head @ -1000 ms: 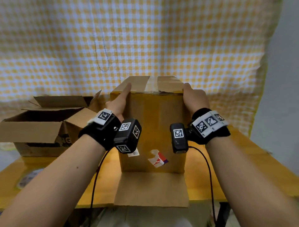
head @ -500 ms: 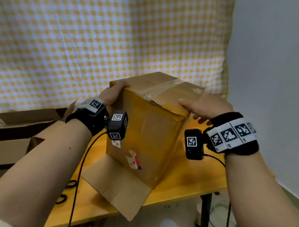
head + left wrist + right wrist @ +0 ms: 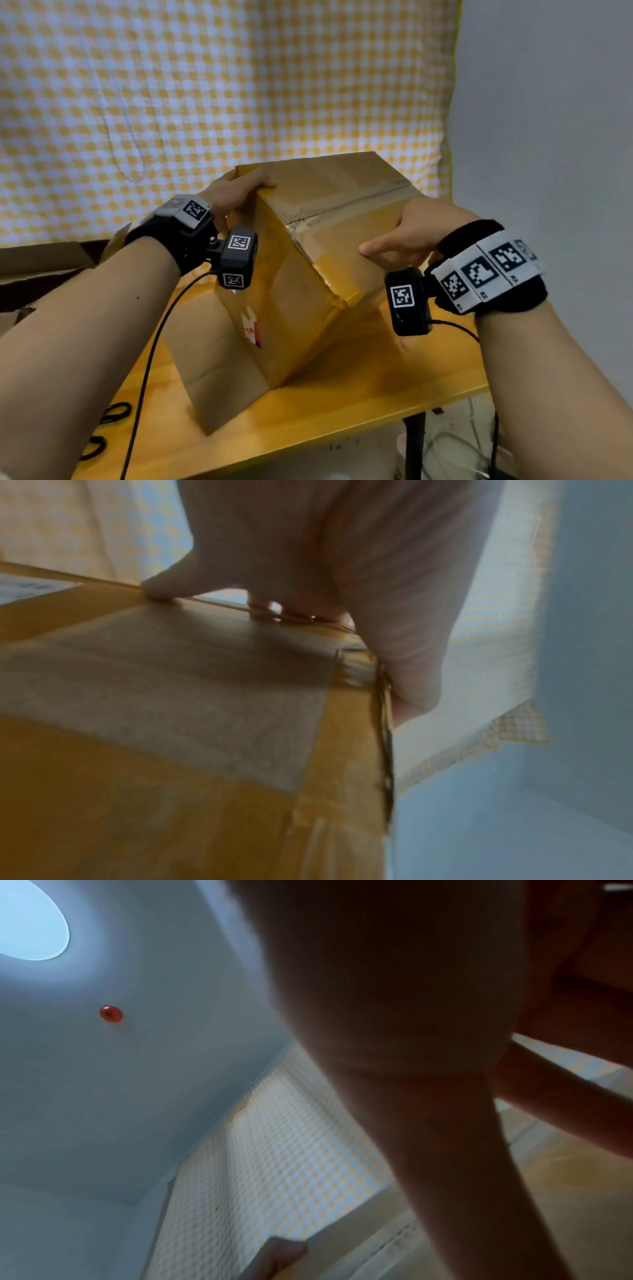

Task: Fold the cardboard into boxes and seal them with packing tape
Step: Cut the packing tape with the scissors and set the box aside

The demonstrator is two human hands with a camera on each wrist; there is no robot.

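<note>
Wooden table [image 3: 342, 411], checked cloth behind: one box end is taped.
Left hand [image 3: 233, 193] grips the box [image 3: 301, 301] corner, right hand [image 3: 418, 229] lies open on top; bottom flap under them remains unsealed.

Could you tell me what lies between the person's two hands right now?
The taped cardboard box, tilted on the table; the left hand and right hand hold opposite sides, seen in the head view.

My wooden surface [image 3: 359, 394] carries the taped cardboard box [image 3: 301, 308], standing tilted near the right end, its loose bottom flap [image 3: 212, 370] reaching toward the near edge. Black cable loops [image 3: 109, 421] lie at the near-left edge.
</note>
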